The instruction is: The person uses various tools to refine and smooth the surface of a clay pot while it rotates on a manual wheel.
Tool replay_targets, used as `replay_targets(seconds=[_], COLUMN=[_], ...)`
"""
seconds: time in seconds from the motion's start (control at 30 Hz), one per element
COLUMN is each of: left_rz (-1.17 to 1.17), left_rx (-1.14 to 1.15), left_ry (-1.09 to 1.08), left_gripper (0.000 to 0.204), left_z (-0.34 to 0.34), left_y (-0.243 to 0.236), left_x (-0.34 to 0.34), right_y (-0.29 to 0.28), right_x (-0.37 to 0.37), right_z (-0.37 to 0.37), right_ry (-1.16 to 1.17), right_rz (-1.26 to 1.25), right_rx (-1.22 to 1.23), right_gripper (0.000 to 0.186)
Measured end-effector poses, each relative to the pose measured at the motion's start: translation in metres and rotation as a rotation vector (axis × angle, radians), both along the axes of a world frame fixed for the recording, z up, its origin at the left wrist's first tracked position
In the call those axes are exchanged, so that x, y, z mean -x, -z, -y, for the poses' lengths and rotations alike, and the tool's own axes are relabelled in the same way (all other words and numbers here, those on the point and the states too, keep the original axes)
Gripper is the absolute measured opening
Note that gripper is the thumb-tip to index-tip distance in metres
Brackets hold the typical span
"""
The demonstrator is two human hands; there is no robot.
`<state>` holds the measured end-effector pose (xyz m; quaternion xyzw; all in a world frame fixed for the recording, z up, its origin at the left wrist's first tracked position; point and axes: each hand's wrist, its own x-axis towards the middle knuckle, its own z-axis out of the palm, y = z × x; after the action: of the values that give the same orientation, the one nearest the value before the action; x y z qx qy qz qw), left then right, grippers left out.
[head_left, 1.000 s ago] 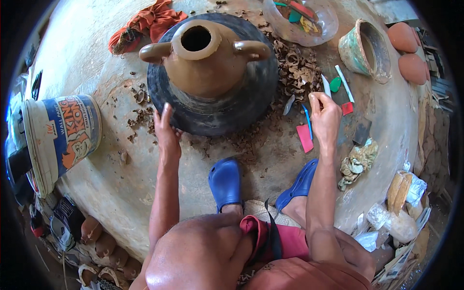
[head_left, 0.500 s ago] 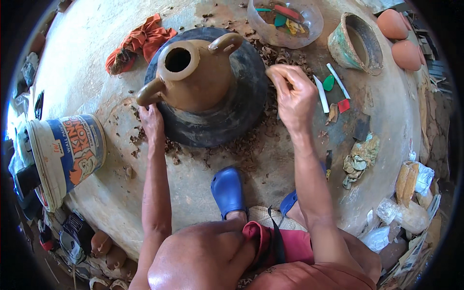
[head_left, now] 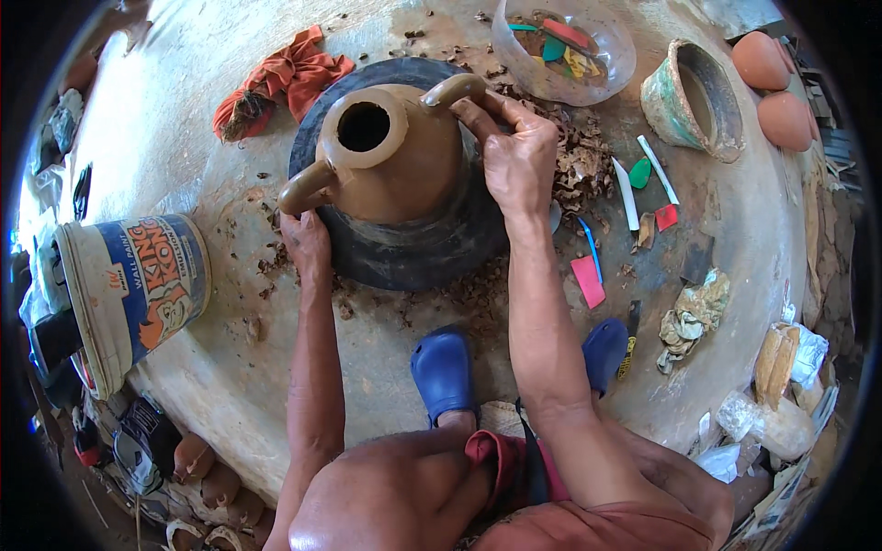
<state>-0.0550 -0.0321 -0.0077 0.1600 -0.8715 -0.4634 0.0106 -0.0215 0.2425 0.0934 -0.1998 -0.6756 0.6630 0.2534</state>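
Observation:
A brown clay pot [head_left: 395, 188] with a round open mouth and two looped handles stands upright on a dark round turntable [head_left: 404, 262]. My right hand [head_left: 522, 161] is closed at the pot's right handle [head_left: 455, 90], thumb and fingers pinching its lower end. Beside the turntable's left edge, just below the pot's left handle [head_left: 305, 188], is my left hand [head_left: 308, 246]. Its fingertips are partly hidden under that handle, so I cannot tell whether they grip the handle or the turntable's edge.
Clay scraps [head_left: 583, 165] lie around the turntable. To the right are a clear plastic bowl [head_left: 617, 78] of coloured pieces, a tilted green-stained pot [head_left: 675, 110], white strips [head_left: 627, 195] and a crumpled cloth [head_left: 694, 317]. An orange cloth [head_left: 294, 73] and a paint bucket [head_left: 138, 294] sit left.
My right hand has moved left from beside the turntable onto the pot's right handle. A blue tool and a pink piece have come into sight beside my right forearm. My left hand stays by the left handle.

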Motion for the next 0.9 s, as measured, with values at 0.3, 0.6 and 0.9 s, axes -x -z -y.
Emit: replay_targets(seconds=[0.3, 0.6, 0.9], left_rz=[0.032, 0.035, -0.010], left_rx=[-0.014, 0.019, -0.028], left_ry=[0.045, 0.060, 0.070], left_gripper=[0.057, 0.045, 0.051], left_z=[-0.002, 0.015, 0.021], left_y=[-0.009, 0.016, 0.023], left_x=[-0.002, 0.008, 0.012], right_y=[-0.004, 0.001, 0.034], right_x=[-0.001, 0.002, -0.026], right_z=[0.004, 0.010, -0.005], right_ry=[0.049, 0.084, 0.149], right_rz=[0.012, 0.061, 0.005], right_rx=[-0.186, -0.133, -0.097], right_gripper=[0.024, 0.027, 0.018])
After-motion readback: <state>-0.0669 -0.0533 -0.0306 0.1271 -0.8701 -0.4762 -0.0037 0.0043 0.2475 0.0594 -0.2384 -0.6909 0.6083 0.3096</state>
